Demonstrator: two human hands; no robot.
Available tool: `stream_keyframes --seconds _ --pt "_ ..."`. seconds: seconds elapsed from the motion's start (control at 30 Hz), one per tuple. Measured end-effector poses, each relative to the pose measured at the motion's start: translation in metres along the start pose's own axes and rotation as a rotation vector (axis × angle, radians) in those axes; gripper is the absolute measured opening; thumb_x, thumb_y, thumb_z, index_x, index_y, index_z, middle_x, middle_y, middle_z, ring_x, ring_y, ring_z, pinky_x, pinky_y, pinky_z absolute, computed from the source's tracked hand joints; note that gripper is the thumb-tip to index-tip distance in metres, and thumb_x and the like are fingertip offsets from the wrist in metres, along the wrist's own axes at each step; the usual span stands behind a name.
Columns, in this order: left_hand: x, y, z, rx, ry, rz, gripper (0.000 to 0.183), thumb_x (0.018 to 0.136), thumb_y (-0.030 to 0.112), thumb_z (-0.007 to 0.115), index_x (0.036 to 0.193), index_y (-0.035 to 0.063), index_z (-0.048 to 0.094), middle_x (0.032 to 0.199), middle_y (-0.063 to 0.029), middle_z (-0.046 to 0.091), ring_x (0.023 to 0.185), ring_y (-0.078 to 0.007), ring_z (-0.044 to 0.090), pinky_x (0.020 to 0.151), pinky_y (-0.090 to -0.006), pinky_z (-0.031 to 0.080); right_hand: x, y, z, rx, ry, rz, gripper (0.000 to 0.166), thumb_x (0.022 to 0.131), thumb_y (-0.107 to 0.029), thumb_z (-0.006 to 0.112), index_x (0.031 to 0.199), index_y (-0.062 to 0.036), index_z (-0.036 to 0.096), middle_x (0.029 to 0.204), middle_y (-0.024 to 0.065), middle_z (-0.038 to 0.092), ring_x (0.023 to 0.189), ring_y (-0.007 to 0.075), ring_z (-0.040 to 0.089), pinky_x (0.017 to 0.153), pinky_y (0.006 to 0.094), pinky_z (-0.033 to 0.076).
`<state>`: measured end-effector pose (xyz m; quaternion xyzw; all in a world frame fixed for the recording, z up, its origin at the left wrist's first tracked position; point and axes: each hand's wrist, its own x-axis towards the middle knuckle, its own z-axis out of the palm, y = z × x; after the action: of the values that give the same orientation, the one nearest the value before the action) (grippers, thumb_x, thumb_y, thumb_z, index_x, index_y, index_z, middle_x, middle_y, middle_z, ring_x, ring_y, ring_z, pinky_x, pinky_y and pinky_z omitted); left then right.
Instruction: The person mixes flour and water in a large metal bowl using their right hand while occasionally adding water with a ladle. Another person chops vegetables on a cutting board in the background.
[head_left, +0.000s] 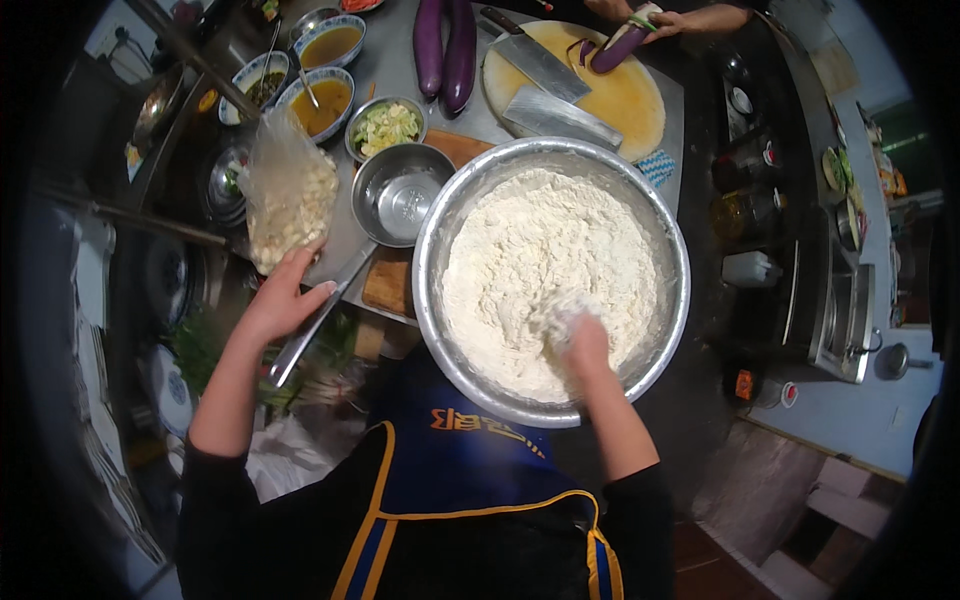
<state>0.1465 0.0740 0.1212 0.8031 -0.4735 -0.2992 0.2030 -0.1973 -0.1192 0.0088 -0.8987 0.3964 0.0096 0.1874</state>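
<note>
A wide metal basin (426, 315) full of pale, crumbly flour (551, 247) stands before me. My right hand (583, 341) is in the flour near the basin's front, its fingers coated and partly hidden, so their grip is unclear. Left of the basin sits a metal ladle (405, 196), its bowl seemingly holding clear liquid and its long handle slanting towards me. My left hand (289, 296) has its fingers apart at the bottom of a clear plastic bag (291, 187) of small pale pieces. Its thumb lies over or beside the ladle handle; contact is unclear.
Another person's hand (664, 24) holds a partly peeled eggplant (621, 49) over a round cutting board (649, 112) bearing two cleavers (540, 64). Two whole eggplants (442, 56) lie beside it. Bowls of brown liquid (321, 101) and a bowl of chopped vegetable (386, 129) stand at the left.
</note>
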Motion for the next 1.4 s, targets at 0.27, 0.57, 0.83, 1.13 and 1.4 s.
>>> stream_keyframes --seconds 0.27,0.57,0.83,1.13,1.4 --pt "0.045 -0.096 0.055 -1.525 -0.669 -0.504 0.036 0.086 0.021 0.047 0.118 0.0044 0.039 0.095 -0.0098 0.054 0.080 -0.0173 0.057 0.063 -0.0278 0.050 0.002 -0.023 -0.022 0.396 0.238 0.348 0.031 0.064 -0.015 0.062 0.093 -0.0062 0.059 0.083 0.0146 0.061 0.077 0.0303 0.058 0.067 0.0346 0.045" --pt "0.054 -0.067 0.053 -1.317 -0.452 -0.516 0.030 0.086 0.021 0.047 0.111 0.0055 0.043 0.081 -0.0029 0.050 0.057 -0.0081 0.046 0.046 -0.0193 0.040 -0.022 -0.003 0.002 0.733 0.447 0.549 0.039 0.067 -0.011 0.060 0.099 0.0068 0.049 0.091 0.0166 0.057 0.084 0.0240 0.055 0.075 0.0304 0.042" --pt "0.044 -0.063 0.060 -1.253 -0.339 -0.500 0.028 0.085 0.017 0.048 0.110 0.0052 0.043 0.068 0.0012 0.041 0.049 -0.0057 0.036 0.041 -0.0199 0.030 -0.018 -0.007 -0.001 0.754 0.460 0.372 0.041 0.064 -0.001 0.055 0.103 0.0066 0.048 0.097 0.0147 0.055 0.088 0.0224 0.053 0.079 0.0289 0.040" --pt "-0.013 -0.032 -0.001 -1.207 -0.117 -0.485 0.029 0.082 0.011 0.050 0.109 0.0041 0.043 0.066 0.0002 0.042 0.045 -0.0058 0.037 0.038 -0.0194 0.030 -0.017 -0.003 -0.004 0.656 0.358 0.321 0.043 0.059 -0.004 0.059 0.101 0.0016 0.054 0.102 0.0183 0.055 0.096 0.0304 0.052 0.084 0.0329 0.039" --pt "-0.042 0.012 -0.035 -1.052 -0.094 -0.460 0.031 0.080 0.007 0.048 0.110 0.0018 0.042 0.062 -0.0010 0.043 0.042 -0.0063 0.037 0.037 -0.0199 0.031 -0.017 -0.002 -0.003 0.257 0.257 0.239 0.048 0.052 -0.006 0.060 0.100 0.0010 0.055 0.105 0.0212 0.052 0.097 0.0353 0.049 0.084 0.0368 0.040"
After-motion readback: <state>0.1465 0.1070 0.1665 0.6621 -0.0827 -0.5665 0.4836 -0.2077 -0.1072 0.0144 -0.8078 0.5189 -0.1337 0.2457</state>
